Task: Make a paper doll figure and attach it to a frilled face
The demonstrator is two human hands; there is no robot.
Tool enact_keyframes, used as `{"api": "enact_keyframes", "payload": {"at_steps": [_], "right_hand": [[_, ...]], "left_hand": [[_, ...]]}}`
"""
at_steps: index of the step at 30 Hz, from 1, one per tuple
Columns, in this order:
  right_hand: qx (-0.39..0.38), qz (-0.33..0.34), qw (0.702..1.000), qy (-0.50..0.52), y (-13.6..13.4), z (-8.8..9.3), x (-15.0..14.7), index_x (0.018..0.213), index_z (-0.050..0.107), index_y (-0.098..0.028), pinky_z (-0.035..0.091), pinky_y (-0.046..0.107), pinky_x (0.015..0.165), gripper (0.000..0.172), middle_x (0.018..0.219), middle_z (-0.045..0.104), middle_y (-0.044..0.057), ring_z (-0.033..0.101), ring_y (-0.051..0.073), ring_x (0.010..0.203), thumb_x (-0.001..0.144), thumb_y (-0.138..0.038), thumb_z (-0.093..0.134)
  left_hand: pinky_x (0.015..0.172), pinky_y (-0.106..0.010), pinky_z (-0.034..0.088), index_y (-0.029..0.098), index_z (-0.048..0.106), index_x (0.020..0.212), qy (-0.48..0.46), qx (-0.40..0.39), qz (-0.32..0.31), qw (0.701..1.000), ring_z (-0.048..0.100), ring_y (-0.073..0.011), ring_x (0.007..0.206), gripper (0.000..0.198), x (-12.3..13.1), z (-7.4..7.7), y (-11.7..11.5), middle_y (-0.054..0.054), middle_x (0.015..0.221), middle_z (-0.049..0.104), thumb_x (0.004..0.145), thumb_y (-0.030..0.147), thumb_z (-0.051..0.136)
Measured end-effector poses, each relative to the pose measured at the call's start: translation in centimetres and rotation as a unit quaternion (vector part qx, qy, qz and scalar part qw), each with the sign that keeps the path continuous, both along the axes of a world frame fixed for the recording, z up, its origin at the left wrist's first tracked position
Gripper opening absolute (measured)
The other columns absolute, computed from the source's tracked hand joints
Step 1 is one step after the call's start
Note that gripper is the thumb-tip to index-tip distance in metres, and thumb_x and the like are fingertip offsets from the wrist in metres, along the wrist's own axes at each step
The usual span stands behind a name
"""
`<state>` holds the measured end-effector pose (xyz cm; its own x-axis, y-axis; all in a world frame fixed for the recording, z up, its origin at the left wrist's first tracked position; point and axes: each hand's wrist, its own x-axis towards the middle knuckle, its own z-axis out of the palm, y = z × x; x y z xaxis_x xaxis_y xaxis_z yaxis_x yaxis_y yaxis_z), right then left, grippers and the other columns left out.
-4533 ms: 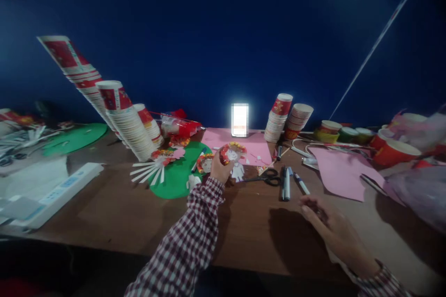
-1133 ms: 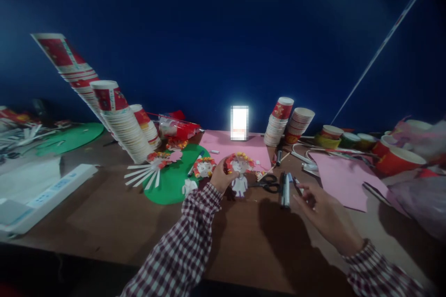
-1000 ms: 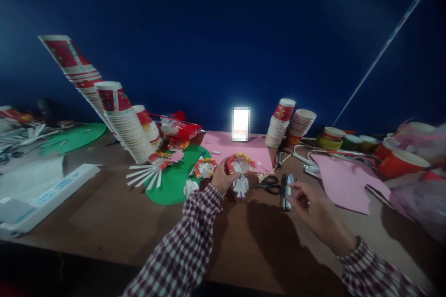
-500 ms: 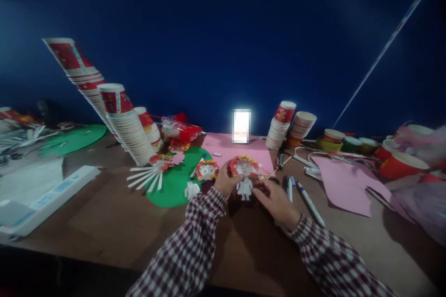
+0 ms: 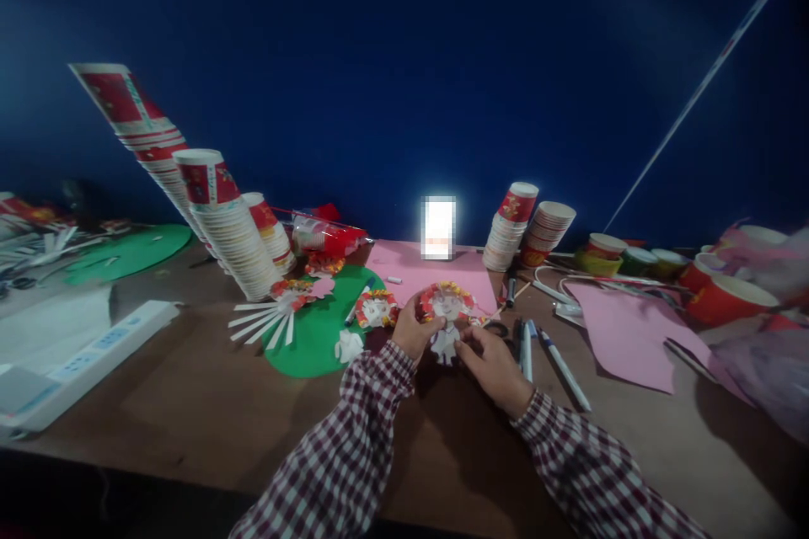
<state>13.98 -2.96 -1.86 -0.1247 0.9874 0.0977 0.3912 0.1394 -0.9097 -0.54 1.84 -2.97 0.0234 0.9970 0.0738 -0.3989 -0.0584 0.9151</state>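
Note:
A paper doll (image 5: 447,345) with a white drawn body and a red-and-yellow fringed ring round its head is upright above the table in front of me. My left hand (image 5: 417,332) pinches it at the neck from the left, thumb across the front. At the doll's right side, my right hand (image 5: 497,366) has thumb and fingers closed on the edge of the white body. Left of my hands lies a similar fringed paper head (image 5: 377,309), beside a small white paper cutout (image 5: 348,346) on a green paper sheet (image 5: 297,360).
Tall stacks of paper cups (image 5: 233,244) stand at the left, shorter cup stacks (image 5: 513,227) at the back right. A white power strip (image 5: 94,362) lies left. Markers (image 5: 565,370) and pink paper (image 5: 623,337) are on the right. A blurred bright rectangle (image 5: 438,227) is behind the pink sheet.
My right hand has moved left to the doll, and its fingers have closed at the body's edge. The left hand keeps its hold, almost unmoved.

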Motion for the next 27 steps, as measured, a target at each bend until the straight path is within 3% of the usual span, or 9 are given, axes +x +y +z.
{"api": "enact_keyframes", "payload": {"at_steps": [6,11,15,27], "right_hand": [[-0.017,-0.019,0.997,0.072,0.5,0.0,0.1,0.082,0.061,-0.017,0.046,0.028,0.064,0.023,0.075,0.066,0.003,0.06,0.017,0.069,0.075,-0.039,0.061],[-0.067,-0.047,0.985,0.149,0.9,0.0,-0.5,0.085,0.062,-0.015,0.043,0.025,0.049,0.036,0.069,0.065,0.003,0.058,0.016,0.058,0.073,-0.049,0.06],[-0.088,-0.05,0.976,0.194,1.0,0.0,-0.9,0.085,0.064,-0.014,0.044,0.026,0.05,0.042,0.068,0.066,0.004,0.057,0.015,0.055,0.068,-0.052,0.065],[-0.071,-0.085,0.974,0.197,1.5,-0.8,-0.8,0.076,0.064,-0.014,0.044,0.025,0.052,0.038,0.065,0.067,0.004,0.058,0.015,0.057,0.066,-0.05,0.067]], "left_hand": [[0.089,-0.039,0.047,0.011,0.052,0.114,0.01,0.01,-0.003,1.0,0.062,-0.0226,0.093,0.065,0.0,0.0,-0.1,-0.011,0.103,0.065,0.053,0.011,0.075],[0.093,-0.04,0.046,0.011,0.053,0.113,0.015,0.023,-0.017,0.999,0.062,-0.0239,0.098,0.063,0.5,-0.2,-0.4,-0.012,0.107,0.064,0.054,0.013,0.074],[0.094,-0.041,0.045,0.011,0.052,0.115,0.029,0.032,-0.019,0.999,0.061,-0.0241,0.1,0.064,0.7,-0.5,-0.6,-0.013,0.11,0.063,0.055,0.011,0.074],[0.095,-0.042,0.045,0.011,0.048,0.116,0.012,0.028,-0.033,0.999,0.06,-0.0256,0.102,0.07,1.0,-0.6,-0.8,-0.014,0.112,0.062,0.052,0.013,0.076]]}}
